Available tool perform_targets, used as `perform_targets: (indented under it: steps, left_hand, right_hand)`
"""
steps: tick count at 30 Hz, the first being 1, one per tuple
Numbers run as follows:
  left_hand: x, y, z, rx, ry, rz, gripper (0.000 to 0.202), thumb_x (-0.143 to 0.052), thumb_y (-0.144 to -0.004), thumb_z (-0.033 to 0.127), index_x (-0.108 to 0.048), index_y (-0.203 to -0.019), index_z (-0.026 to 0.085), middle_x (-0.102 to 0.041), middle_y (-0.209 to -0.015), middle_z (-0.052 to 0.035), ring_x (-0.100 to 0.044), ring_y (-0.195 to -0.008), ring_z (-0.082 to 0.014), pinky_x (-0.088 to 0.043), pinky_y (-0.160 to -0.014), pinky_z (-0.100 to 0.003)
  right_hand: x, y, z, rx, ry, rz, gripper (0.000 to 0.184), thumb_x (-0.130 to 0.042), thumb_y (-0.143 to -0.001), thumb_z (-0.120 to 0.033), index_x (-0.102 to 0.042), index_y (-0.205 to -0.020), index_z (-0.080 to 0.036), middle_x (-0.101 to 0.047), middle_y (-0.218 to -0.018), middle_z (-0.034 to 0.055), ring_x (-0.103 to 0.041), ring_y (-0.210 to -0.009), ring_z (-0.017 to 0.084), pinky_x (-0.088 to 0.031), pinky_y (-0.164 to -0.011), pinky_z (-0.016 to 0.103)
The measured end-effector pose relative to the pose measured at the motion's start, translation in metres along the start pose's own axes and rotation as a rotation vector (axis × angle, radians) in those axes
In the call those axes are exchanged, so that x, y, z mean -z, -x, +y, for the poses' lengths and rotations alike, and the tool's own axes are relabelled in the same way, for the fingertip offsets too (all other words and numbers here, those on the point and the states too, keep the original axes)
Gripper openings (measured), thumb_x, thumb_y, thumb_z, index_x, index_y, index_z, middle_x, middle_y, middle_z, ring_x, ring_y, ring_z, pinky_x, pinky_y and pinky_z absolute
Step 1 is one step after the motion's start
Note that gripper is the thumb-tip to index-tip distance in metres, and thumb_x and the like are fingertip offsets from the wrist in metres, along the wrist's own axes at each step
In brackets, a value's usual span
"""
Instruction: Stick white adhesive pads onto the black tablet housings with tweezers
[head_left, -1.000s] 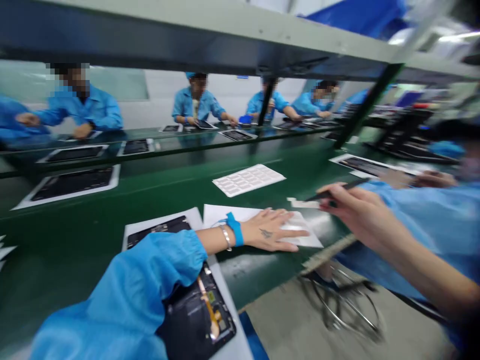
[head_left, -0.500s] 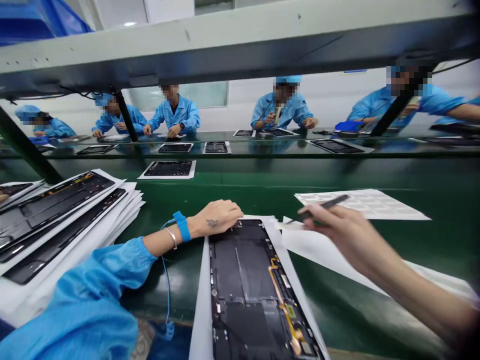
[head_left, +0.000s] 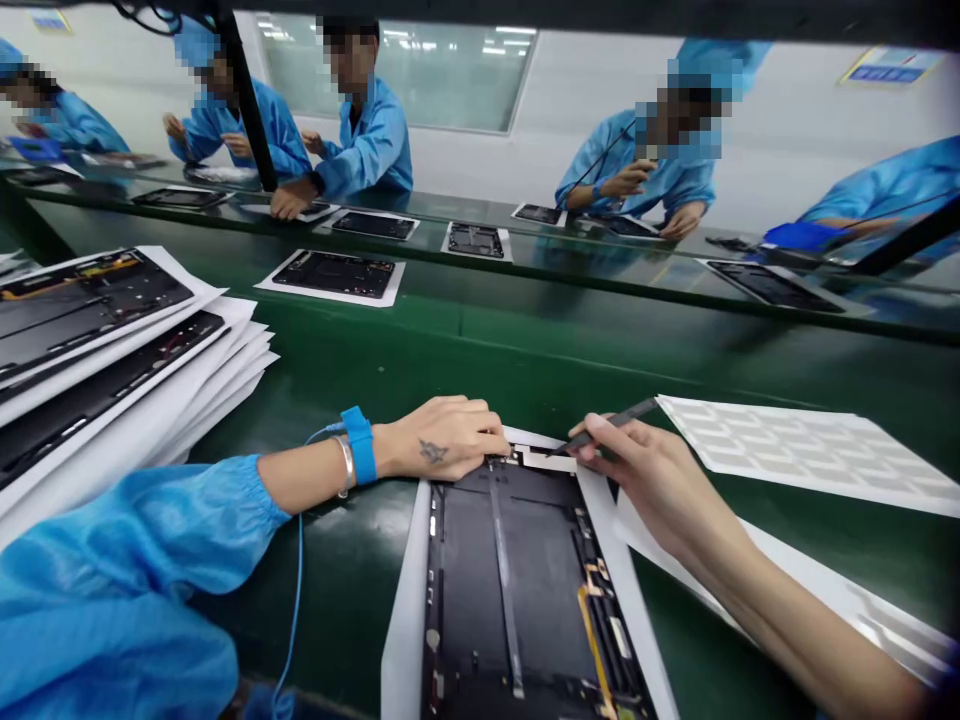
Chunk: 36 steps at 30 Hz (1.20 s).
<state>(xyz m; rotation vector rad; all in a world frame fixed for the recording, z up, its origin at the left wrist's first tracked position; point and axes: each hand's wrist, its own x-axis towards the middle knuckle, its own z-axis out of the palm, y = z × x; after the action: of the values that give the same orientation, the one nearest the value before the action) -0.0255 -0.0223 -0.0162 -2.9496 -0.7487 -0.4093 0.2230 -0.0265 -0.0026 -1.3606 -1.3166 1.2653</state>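
Observation:
An opened black tablet housing (head_left: 555, 580), with orange flex cables along its right side, lies on white paper in front of me. My left hand (head_left: 450, 437) rests at its top edge, fingers curled together against the housing. A pale adhesive strip (head_left: 551, 461) lies across the top right edge of the housing. Black tweezers (head_left: 634, 411) are pinched in my right hand (head_left: 637, 460), their tip touching the strip. A blue wrist strap (head_left: 360, 445) with a cord circles my left wrist. My left fingertips are partly hidden.
Left stands a stack of papers (head_left: 225, 400) with tablet housings. To the right lie a sheet of pale stickers (head_left: 810, 445) and another white sheet (head_left: 675, 550). Another housing (head_left: 337, 273) sits farther back. Several co-workers in blue work across the green bench (head_left: 487, 350).
My right hand has brought the tweezers and pale strip left onto the housing's top edge. My left hand stays at that edge. The view has tilted down.

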Motion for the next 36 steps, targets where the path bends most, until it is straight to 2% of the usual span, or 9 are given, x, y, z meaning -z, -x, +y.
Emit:
perform_targets:
  steps: [10, 18, 36]
  left_hand:
    - [0.0021, -0.0012, 0.0006, -0.006, 0.018, 0.013, 0.023, -0.047, -0.092, 0.011, -0.066, -0.103, 0.019, -0.067, -0.107, -0.0042, -0.057, -0.092, -0.0184, -0.042, -0.073, -0.032]
    - [0.0026, -0.0021, 0.0010, 0.010, 0.006, -0.034, 0.026, -0.044, -0.093, 0.013, -0.066, -0.106, 0.020, -0.067, -0.111, -0.0041, -0.057, -0.096, -0.0190, -0.042, -0.077, -0.033]
    - [0.0012, -0.0017, -0.0003, -0.019, 0.012, 0.019, 0.025, -0.046, -0.091, 0.011, -0.066, -0.104, 0.019, -0.068, -0.108, -0.0042, -0.057, -0.093, -0.0190, -0.042, -0.074, -0.032]
  right_hand:
    - [0.0050, -0.0047, -0.0032, -0.016, 0.078, -0.082, 0.046, -0.076, -0.065, -0.065, -0.063, -0.052, -0.022, -0.064, -0.079, 0.0078, -0.061, -0.084, 0.024, -0.055, -0.079, 0.039]
    - [0.0036, -0.0070, -0.0060, -0.039, 0.053, -0.087, 0.047, -0.080, -0.060, -0.064, -0.064, -0.048, -0.021, -0.065, -0.079, 0.0082, -0.060, -0.083, 0.023, -0.054, -0.078, 0.038]
    - [0.0043, -0.0079, -0.0053, -0.055, 0.039, -0.094, 0.048, -0.081, -0.061, -0.063, -0.066, -0.051, -0.018, -0.064, -0.076, 0.0062, -0.059, -0.080, 0.019, -0.053, -0.077, 0.032]
